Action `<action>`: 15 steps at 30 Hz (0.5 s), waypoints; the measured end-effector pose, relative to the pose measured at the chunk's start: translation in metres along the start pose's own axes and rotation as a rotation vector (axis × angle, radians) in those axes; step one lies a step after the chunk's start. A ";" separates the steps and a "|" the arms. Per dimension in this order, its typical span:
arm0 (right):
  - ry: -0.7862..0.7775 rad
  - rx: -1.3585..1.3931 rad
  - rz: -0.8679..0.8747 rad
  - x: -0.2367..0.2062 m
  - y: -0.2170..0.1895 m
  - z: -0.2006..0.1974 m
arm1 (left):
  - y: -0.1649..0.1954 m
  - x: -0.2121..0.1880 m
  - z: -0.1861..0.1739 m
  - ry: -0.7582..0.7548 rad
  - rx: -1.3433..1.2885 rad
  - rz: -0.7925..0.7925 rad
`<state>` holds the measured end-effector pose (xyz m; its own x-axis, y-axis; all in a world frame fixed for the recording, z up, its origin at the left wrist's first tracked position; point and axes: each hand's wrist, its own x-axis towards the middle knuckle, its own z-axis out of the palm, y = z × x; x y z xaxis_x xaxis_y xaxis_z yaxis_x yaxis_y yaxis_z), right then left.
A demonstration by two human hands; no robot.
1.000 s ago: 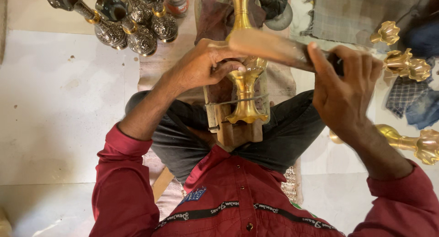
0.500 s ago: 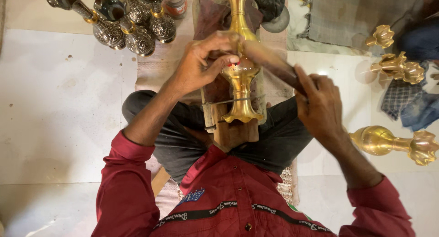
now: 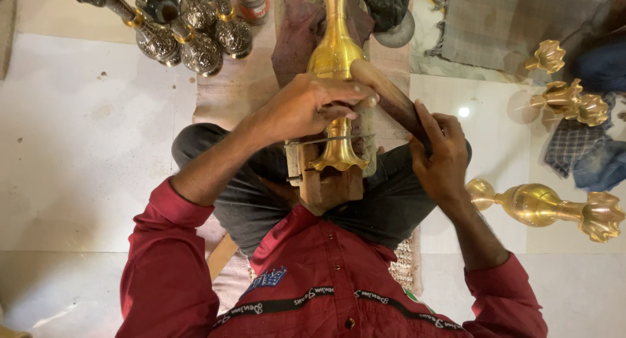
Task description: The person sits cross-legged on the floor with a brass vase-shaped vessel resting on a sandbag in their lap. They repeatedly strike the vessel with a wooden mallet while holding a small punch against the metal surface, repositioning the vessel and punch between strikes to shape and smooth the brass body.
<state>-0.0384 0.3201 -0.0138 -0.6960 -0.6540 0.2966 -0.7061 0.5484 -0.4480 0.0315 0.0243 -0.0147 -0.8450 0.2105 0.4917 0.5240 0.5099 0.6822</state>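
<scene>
A tall brass vase [image 3: 334, 58] lies on a wooden block [image 3: 326, 181] between my knees, its flared foot toward me. My left hand [image 3: 306, 106] grips the vase's narrow stem just above the foot. In my right hand [image 3: 443, 159] I hold a long wooden-handled tool [image 3: 388, 97], its far end pressed against the vase's rounded belly. A dark red cloth [image 3: 297, 38] lies under the vase's upper part.
Several silver engraved vases [image 3: 189, 31] stand at the upper left. A finished brass vase [image 3: 544, 207] lies on the floor to my right, with more brass pieces [image 3: 567, 97] beyond it. Checked cloths [image 3: 495, 25] cover the upper right.
My right hand has drawn the tool down and in toward me across the vase. My left hand keeps its hold on the stem.
</scene>
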 end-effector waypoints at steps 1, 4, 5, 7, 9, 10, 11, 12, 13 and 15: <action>0.048 0.014 -0.022 0.000 0.001 0.001 | 0.001 0.004 0.001 -0.005 0.085 0.093; 0.023 0.121 0.010 0.000 0.002 0.004 | 0.005 0.013 0.000 -0.121 0.087 -0.030; 0.023 0.049 0.000 0.000 0.002 0.004 | 0.006 0.016 -0.001 -0.164 0.088 -0.067; 0.031 -0.097 -0.015 0.000 0.004 0.006 | 0.006 0.021 -0.004 -0.255 0.092 -0.132; 0.040 0.073 0.026 0.000 0.005 0.007 | 0.006 0.027 -0.005 -0.308 0.122 -0.151; 0.038 0.159 0.048 -0.002 0.007 0.007 | 0.006 0.027 -0.005 -0.334 0.134 -0.166; 0.025 0.051 0.023 -0.003 0.008 0.007 | 0.006 0.028 -0.005 -0.308 0.123 -0.113; 0.013 -0.056 -0.004 -0.005 0.011 0.006 | 0.005 0.029 -0.005 -0.282 0.113 -0.061; 0.002 -0.164 -0.031 -0.006 0.014 0.006 | 0.004 0.029 -0.005 -0.256 0.104 -0.007; 0.079 -0.023 -0.015 -0.011 0.018 0.009 | 0.004 0.028 -0.003 -0.263 0.093 -0.014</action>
<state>-0.0424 0.3325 -0.0322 -0.6926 -0.6198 0.3690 -0.7189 0.5511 -0.4237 0.0096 0.0295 0.0034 -0.8570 0.4065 0.3168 0.5105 0.5859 0.6293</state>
